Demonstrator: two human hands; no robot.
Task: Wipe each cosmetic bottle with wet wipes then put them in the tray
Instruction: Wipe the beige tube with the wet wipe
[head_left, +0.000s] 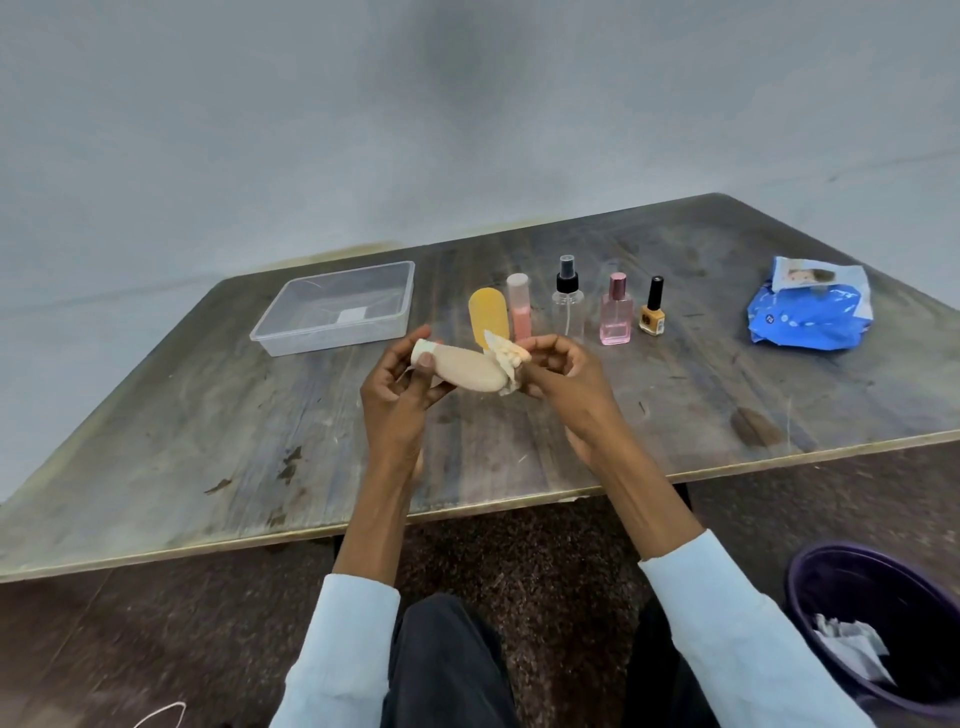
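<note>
Lying on its side in mid-air above the tabletop (208, 415), the beige bottle (464, 368) sits between both hands, cap end pointing left. Left hand (397, 387) grips it at the cap end, thumb on top, fingers curled round the neck. Right hand (558, 371) pinches a bunched-up wipe (506, 358) and has it pressed on the bottle's fat end, so the wipe is sandwiched between fingertips and bottle.

Just behind the hands there's a row standing upright on the tabletop: yellow bottle (488, 310), pink tube (519, 306), clear spray bottle (568, 301), pink perfume bottle (616, 312) and a little nail polish (652, 309), left to right, close together but not touching as far as I can tell. The yellow one is partly hidden by the wipe.

Clear plastic tray (332, 332) is off to the left of the row, nothing in it but a small white label on the bottom. Blue wipes pack (810, 306) is well off to the right. Down on the floor at the right there's a dark bin (810, 597) with some crumpled white stuff inside.
</note>
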